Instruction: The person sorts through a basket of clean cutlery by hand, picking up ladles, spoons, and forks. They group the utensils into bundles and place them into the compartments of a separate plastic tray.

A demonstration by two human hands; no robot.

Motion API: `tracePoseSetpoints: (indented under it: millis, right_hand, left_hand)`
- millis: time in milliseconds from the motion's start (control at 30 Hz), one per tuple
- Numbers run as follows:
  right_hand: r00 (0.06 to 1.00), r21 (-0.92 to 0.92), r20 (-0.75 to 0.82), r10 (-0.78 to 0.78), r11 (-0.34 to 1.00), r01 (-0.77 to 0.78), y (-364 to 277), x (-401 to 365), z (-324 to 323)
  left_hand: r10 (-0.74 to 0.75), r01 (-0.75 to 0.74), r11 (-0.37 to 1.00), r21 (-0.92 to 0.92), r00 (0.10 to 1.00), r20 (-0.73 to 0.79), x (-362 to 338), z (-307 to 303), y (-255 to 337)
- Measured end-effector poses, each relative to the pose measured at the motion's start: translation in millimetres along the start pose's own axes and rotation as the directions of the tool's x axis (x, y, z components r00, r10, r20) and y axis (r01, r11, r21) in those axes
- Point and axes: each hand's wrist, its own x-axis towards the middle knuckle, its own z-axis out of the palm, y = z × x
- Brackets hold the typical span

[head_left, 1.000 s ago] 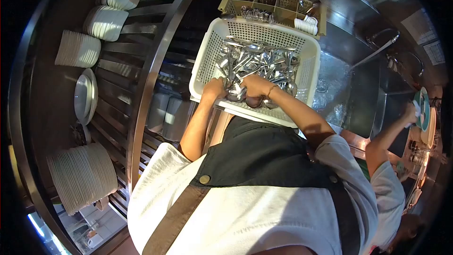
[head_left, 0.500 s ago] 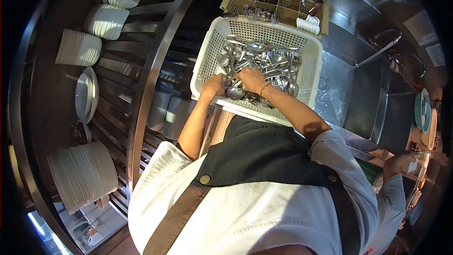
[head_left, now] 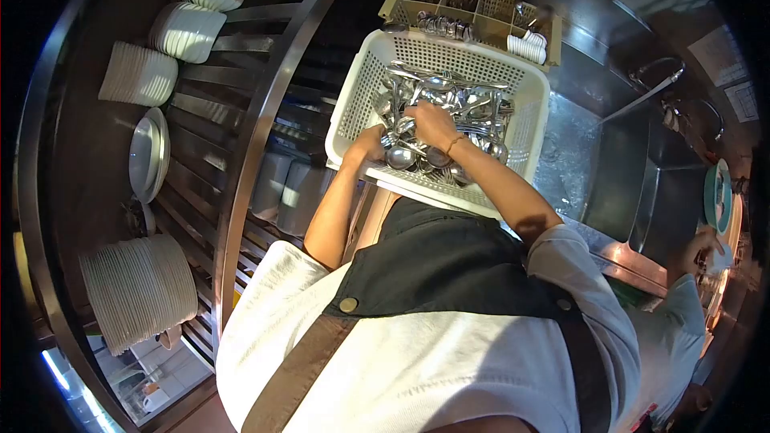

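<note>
A cream perforated plastic basket [head_left: 346, 124] in front of me holds a heap of metal cutlery [head_left: 473, 104], with spoons and forks mixed together. My left hand [head_left: 367, 144] is at the basket's near left side, its fingers closed around some cutlery whose handles are mostly hidden. Over the middle of the heap, my right hand [head_left: 433, 123] has its fingers curled down onto cutlery; the exact pieces are covered by the hand. A spoon [head_left: 399, 158] lies bowl-up between the two hands.
Behind the basket stands a yellowish divided cutlery holder [head_left: 489, 28] with sorted pieces and white spoons. At right is a metal sink [head_left: 573, 152] with a faucet [head_left: 654, 88]. Stacked plates [head_left: 140, 293] and bowls [head_left: 188, 32] fill the left rack. A co-worker's hand [head_left: 702, 252] shows far right.
My right hand has shifted slightly up and left over the heap, while my left hand stays nearly in place. The co-worker's arm at the right has moved up and outward.
</note>
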Motion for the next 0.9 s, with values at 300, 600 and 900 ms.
tracePoseSetpoints:
  millis: [300,600,900]
  right_hand:
    - [0.998,-0.029,0.033,-0.058,0.998,0.059,2.0,1.8,2.5]
    - [0.999,0.065,0.017,0.051,0.997,-0.052,13.2,10.8,3.0]
    - [0.997,0.453,0.031,0.065,0.889,-0.072,14.4,9.5,-37.8]
  left_hand:
    - [-0.176,0.070,0.658,-0.750,0.982,-0.063,-10.4,-14.9,6.5]
    - [-0.294,0.059,0.871,-0.487,0.858,-0.421,-8.9,-21.7,1.6]
    - [0.039,-0.207,0.971,-0.121,0.636,-0.771,-32.0,-67.3,72.3]
